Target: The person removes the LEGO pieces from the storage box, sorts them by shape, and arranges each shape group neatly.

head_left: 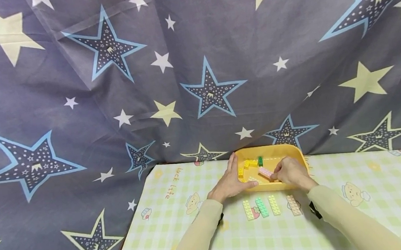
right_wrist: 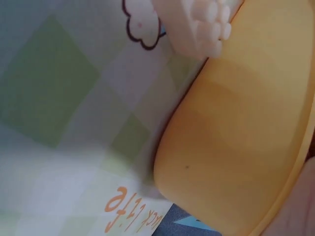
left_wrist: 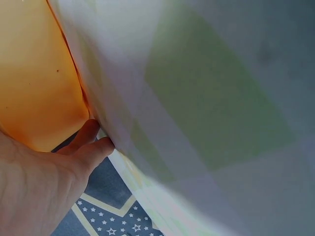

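Observation:
A yellow plastic bin stands at the back of the table with building bricks inside. My left hand holds its left end, thumb over the front rim and fingers along the outer side; in the left wrist view, the left hand's fingers lie by the bin wall. Reaching into the bin, my right hand pinches the near end of a pink brick, its fingertips partly hidden. Only a sliver of the right hand shows beyond the bin's rim in the right wrist view.
In front of the bin lie a pale yellow brick, a green brick, another yellow brick and a peach brick. Yellow bricks and a dark green brick sit inside the bin. A star-patterned curtain hangs behind.

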The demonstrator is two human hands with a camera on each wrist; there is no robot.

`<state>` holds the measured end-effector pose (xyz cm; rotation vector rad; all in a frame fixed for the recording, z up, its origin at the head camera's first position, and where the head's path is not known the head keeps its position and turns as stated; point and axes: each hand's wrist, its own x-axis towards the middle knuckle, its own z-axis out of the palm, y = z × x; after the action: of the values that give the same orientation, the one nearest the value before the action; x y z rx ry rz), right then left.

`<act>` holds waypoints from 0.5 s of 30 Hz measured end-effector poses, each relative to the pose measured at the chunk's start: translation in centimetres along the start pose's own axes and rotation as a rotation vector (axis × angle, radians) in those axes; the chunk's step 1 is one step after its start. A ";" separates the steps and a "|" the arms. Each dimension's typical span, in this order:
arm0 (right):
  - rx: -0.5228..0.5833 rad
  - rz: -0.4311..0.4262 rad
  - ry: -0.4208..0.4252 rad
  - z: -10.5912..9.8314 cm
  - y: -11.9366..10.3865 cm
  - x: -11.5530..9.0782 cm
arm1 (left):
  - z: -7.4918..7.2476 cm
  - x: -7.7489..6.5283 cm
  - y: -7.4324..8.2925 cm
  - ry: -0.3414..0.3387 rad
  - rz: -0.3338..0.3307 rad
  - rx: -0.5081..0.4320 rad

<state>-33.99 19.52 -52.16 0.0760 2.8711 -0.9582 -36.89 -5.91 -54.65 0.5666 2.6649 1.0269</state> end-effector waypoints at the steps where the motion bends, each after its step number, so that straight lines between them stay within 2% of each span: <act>1: 0.013 -0.003 0.002 0.0 0.0 -0.1 | 0.0 0.0 0.0 0.001 0.000 -0.001; 9: 0.097 -0.050 0.062 -0.4 0.2 -0.3 | 0.0 -0.1 0.1 0.005 0.011 0.009; 15: 0.139 -0.060 0.075 -0.9 0.1 -0.9 | -0.1 -0.2 0.1 0.003 0.014 0.010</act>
<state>-33.17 20.11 -51.35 0.0392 2.8854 -1.1911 -36.68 -6.00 -54.46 0.5866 2.6736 1.0197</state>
